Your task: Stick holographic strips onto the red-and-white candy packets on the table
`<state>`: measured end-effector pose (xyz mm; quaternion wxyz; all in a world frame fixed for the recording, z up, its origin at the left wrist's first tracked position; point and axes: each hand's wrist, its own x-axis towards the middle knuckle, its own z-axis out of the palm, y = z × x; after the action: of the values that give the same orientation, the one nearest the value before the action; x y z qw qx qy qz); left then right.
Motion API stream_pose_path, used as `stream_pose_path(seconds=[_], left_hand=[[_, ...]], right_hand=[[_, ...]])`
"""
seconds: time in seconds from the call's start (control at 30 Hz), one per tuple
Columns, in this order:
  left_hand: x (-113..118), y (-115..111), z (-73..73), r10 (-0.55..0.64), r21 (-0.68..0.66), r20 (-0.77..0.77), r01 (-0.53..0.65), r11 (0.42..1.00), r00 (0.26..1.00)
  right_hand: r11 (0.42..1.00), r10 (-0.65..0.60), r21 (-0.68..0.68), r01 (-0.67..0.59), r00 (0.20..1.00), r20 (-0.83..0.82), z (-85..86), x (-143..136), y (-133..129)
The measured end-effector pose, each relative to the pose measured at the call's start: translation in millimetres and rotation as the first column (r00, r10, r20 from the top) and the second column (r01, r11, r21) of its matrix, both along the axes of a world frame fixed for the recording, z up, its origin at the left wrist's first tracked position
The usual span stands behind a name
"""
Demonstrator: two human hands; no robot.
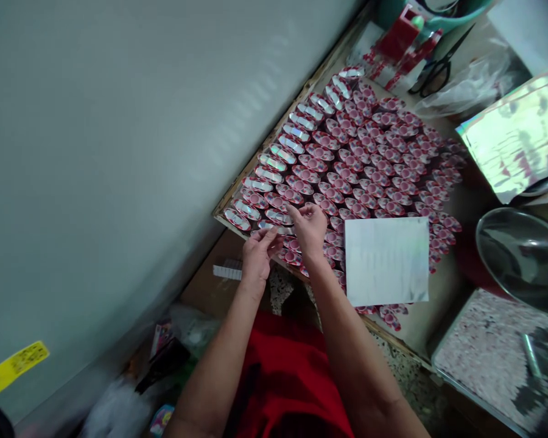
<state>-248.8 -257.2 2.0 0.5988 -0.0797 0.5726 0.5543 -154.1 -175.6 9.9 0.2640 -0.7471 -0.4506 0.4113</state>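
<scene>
Many oval red-and-pink printed pieces (313, 164) lie in rows on the tabletop. Shiny silver strips (293, 143) cover the middles of those along the wall side. At the near left corner, my left hand (258, 254) has thumb and fingertips pinched together, next to a silver-striped oval. Just right of it, my right hand (311, 230) is bent over the rows, thumb and forefinger closed near another striped oval. Whatever either hand pinches is too small to make out. A silvery-white square sheet (387, 261) lies over some ovals right of my right forearm.
A pale wall (119, 121) borders the table's left side. Towards the back are a red dispenser-like object (399, 39), black scissors (438, 73), a teal basin (466, 18) and clear plastic (475, 85). At right are a shiny foil sheet (520, 134), a glass lid (525, 255) and a tray (479, 353).
</scene>
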Motion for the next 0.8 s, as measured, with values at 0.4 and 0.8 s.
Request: stream_pose_path(seconds=[0.4,0.8], left_hand=[[-50.0,75.3,-24.1,-0.259,-0.239,-0.966,0.339,0.910,0.013],[-47.3,84.0,-38.6,-0.270,-0.288,-0.958,0.341,0.895,-0.100]], right_hand=[[0.999,-0.016,0.051,0.017,1.000,-0.022,-31.1,-6.7,21.9],[0.998,0.034,0.045,-0.045,0.974,0.224,-31.8,-14.3,26.8]])
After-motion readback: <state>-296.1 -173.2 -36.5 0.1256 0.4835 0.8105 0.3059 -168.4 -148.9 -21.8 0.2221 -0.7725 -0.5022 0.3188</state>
